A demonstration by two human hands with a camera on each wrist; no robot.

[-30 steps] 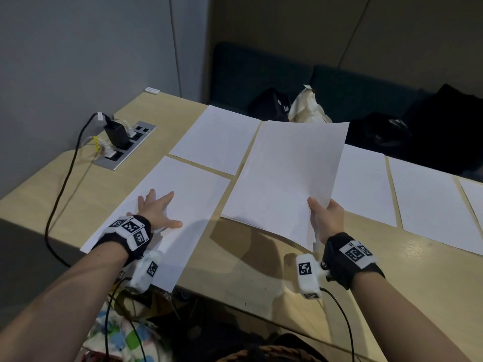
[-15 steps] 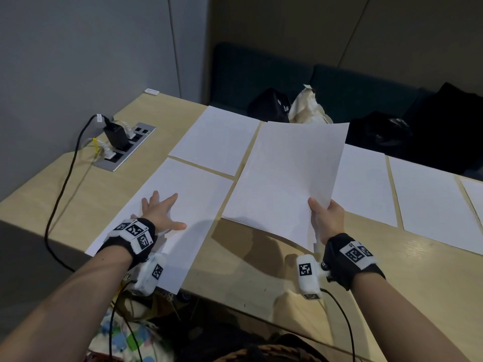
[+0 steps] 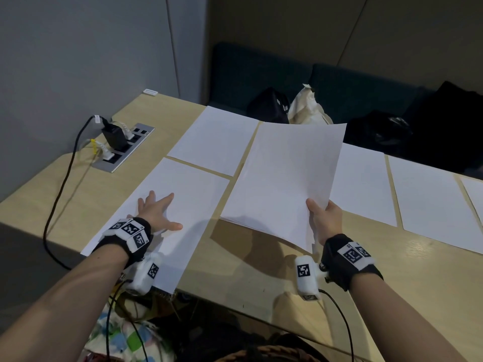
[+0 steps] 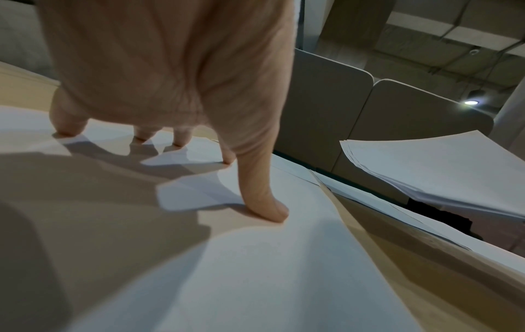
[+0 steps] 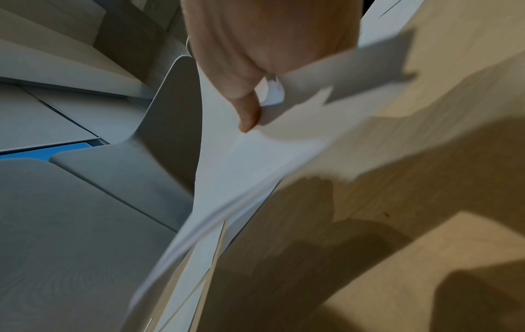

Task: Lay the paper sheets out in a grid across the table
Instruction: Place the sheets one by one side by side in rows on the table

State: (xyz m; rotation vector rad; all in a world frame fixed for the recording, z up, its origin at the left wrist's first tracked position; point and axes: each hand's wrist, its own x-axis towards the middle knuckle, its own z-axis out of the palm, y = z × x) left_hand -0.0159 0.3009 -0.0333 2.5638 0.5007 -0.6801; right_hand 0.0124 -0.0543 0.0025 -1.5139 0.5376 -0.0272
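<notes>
My left hand (image 3: 156,214) lies flat with spread fingers (image 4: 264,202) on a white sheet (image 3: 183,205) at the near left of the wooden table (image 3: 248,278). That sheet's near corner overhangs the table edge. My right hand (image 3: 324,220) pinches a thin stack of sheets (image 3: 287,178) by its near right corner, thumb (image 5: 248,112) on top, holding it lifted above the table's middle. A sheet (image 3: 217,137) lies at the far left. More sheets (image 3: 363,184) (image 3: 431,197) lie in the far row to the right.
A recessed power strip (image 3: 122,147) with a black charger and cable (image 3: 65,194) sits at the table's left. Dark bags (image 3: 269,105) and a beige bag (image 3: 308,108) rest on the bench behind. The near middle of the table is bare wood.
My left hand has slid the near left sheet a little forward and to the right. The stack in my right hand has stayed put.
</notes>
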